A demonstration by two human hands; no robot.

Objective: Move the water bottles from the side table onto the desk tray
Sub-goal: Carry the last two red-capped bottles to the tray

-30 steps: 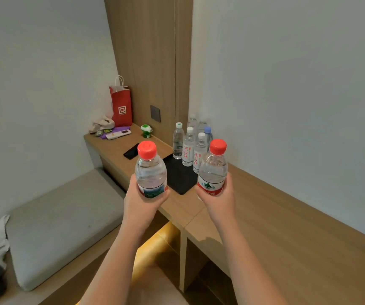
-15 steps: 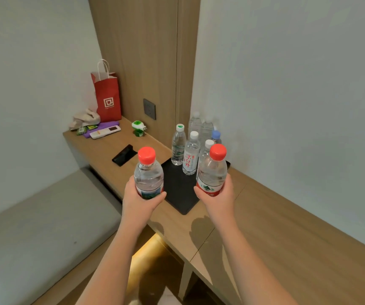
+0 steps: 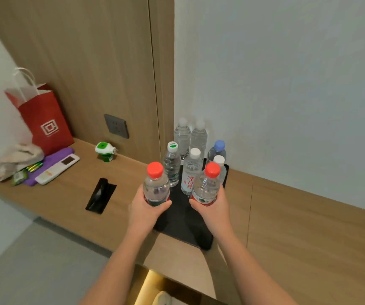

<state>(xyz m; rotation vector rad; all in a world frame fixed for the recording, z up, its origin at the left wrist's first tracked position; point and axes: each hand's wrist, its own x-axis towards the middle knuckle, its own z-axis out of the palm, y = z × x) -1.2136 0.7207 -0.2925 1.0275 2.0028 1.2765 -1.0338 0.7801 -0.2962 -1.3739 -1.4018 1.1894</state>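
Note:
My left hand (image 3: pixel 144 213) grips a clear water bottle with a red cap (image 3: pixel 156 184) upright over the left part of the black desk tray (image 3: pixel 190 232). My right hand (image 3: pixel 215 211) grips a second red-capped bottle (image 3: pixel 207 186) upright over the tray's right part. Whether either bottle touches the tray is hidden by my hands. Several other water bottles stand at the tray's far end, among them a white-capped one with red lettering (image 3: pixel 190 172), a green-and-white-capped one (image 3: pixel 172 165) and a blue-capped one (image 3: pixel 217 151).
The wooden desk (image 3: pixel 298 216) runs along the wall. On its left lie a black phone (image 3: pixel 100 195), a white remote (image 3: pixel 57 169) on a purple pouch, a green-and-white plug-in device (image 3: pixel 105 150) and a red paper bag (image 3: pixel 42 119). A wall socket (image 3: pixel 116 126) sits behind.
I have stepped closer to the desk. Both hands moved forward and down with their bottles, from in front of the desk edge to over the black tray.

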